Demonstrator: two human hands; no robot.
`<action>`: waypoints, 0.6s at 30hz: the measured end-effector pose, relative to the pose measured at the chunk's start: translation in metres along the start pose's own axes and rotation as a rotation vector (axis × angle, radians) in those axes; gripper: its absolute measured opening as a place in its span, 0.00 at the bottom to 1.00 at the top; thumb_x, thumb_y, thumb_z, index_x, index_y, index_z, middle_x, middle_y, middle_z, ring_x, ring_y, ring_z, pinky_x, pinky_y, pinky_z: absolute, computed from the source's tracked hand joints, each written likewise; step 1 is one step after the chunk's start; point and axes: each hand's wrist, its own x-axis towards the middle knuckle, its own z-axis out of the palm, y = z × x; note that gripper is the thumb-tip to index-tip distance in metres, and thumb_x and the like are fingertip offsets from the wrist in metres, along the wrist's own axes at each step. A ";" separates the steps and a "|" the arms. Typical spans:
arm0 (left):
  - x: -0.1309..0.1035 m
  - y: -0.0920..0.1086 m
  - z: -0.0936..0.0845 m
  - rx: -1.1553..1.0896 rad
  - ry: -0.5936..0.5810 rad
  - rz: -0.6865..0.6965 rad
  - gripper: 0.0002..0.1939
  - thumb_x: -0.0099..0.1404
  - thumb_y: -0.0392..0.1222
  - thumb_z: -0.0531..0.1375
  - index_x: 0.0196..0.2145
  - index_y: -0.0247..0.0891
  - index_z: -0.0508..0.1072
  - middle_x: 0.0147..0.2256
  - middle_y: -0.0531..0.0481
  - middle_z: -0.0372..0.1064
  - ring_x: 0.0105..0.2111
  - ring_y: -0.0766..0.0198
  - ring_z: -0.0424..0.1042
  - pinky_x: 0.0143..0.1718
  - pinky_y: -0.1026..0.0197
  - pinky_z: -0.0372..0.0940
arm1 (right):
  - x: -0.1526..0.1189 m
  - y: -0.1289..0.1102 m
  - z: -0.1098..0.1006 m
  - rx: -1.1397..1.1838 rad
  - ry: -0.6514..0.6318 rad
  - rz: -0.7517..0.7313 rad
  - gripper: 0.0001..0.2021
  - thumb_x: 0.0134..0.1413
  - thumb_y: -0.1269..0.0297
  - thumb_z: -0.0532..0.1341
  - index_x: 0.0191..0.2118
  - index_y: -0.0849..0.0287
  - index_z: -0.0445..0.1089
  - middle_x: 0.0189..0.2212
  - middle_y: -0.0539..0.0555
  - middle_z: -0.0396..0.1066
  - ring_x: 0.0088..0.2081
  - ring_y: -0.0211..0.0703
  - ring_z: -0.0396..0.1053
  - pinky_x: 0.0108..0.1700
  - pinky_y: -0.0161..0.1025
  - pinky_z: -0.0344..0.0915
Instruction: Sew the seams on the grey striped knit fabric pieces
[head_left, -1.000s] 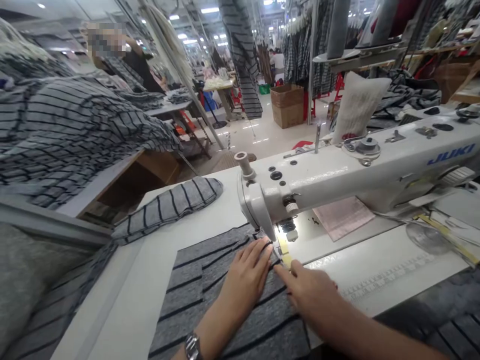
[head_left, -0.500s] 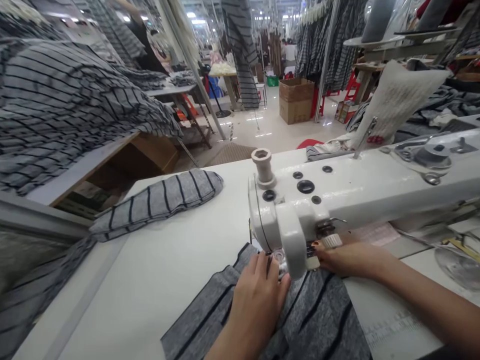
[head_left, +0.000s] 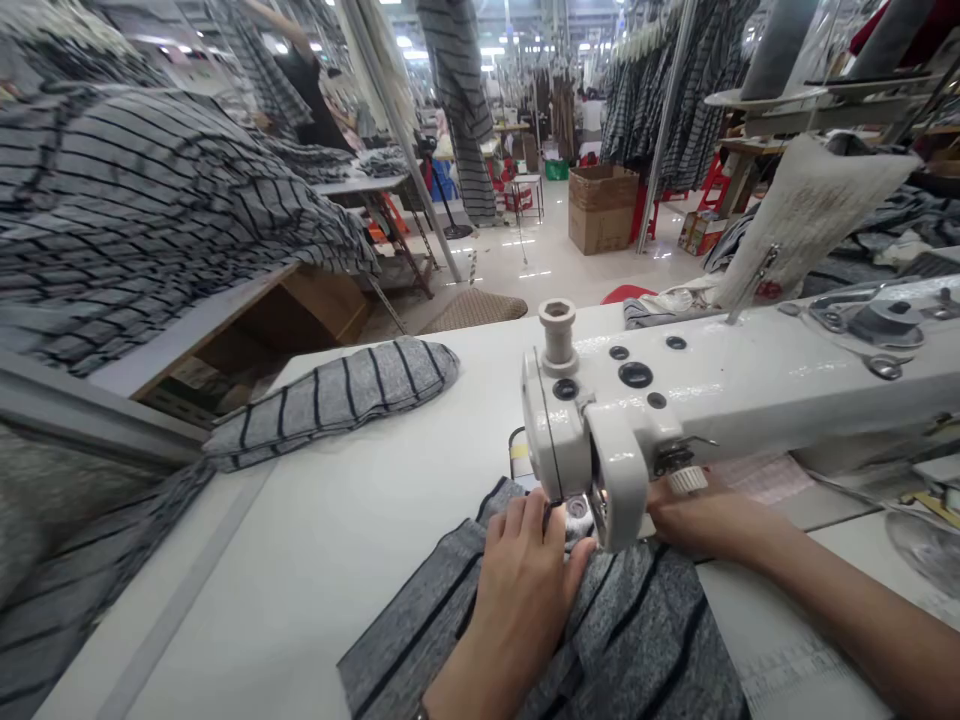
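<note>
My left hand (head_left: pixel 525 575) lies on grey fabric with dark stripes (head_left: pixel 420 610), at the left of the sewing machine's needle area. Its fingers are stretched flat on the cloth and its thumb is held apart. Above them stands the head of a white sewing machine (head_left: pixel 559 440). My right hand (head_left: pixel 686 515) reaches in from the right, under the machine arm. Its fingers are hidden behind the machine head, so I cannot see what they touch. More of the striped cloth (head_left: pixel 660 630) spreads below the two hands toward me.
A folded striped piece (head_left: pixel 345 395) lies on the white table (head_left: pixel 300 540) to the left. Beyond it, striped cloth (head_left: pixel 150 180) is heaped on another table. A cardboard box (head_left: pixel 602 210) stands on the floor. A thread post (head_left: pixel 558 335) rises from the machine head.
The view has shifted, so the machine appears farther right. My left hand remains on the cloth. My right fingertips, partly seen before, are now hidden behind the machine head.
</note>
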 end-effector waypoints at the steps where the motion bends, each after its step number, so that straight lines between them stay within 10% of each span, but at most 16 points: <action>1: -0.001 0.000 0.000 0.007 -0.011 -0.003 0.15 0.68 0.48 0.57 0.44 0.36 0.73 0.45 0.36 0.72 0.41 0.48 0.72 0.36 0.51 0.68 | 0.000 -0.001 -0.001 -0.032 -0.029 -0.024 0.12 0.54 0.77 0.54 0.32 0.57 0.72 0.24 0.51 0.70 0.26 0.41 0.65 0.27 0.36 0.52; 14: -0.008 0.009 0.011 0.049 -0.098 -0.041 0.19 0.68 0.50 0.57 0.48 0.34 0.74 0.53 0.33 0.70 0.55 0.43 0.66 0.53 0.39 0.61 | -0.003 -0.001 0.012 -0.237 -0.070 0.007 0.14 0.55 0.80 0.54 0.36 0.58 0.74 0.29 0.55 0.71 0.31 0.46 0.71 0.28 0.36 0.54; 18: -0.007 -0.017 0.010 0.014 -0.122 0.031 0.22 0.71 0.52 0.53 0.53 0.33 0.71 0.56 0.32 0.67 0.59 0.42 0.62 0.56 0.37 0.59 | -0.010 -0.008 0.011 -0.164 -0.041 0.017 0.12 0.57 0.78 0.55 0.39 0.59 0.74 0.33 0.55 0.72 0.32 0.44 0.71 0.30 0.36 0.56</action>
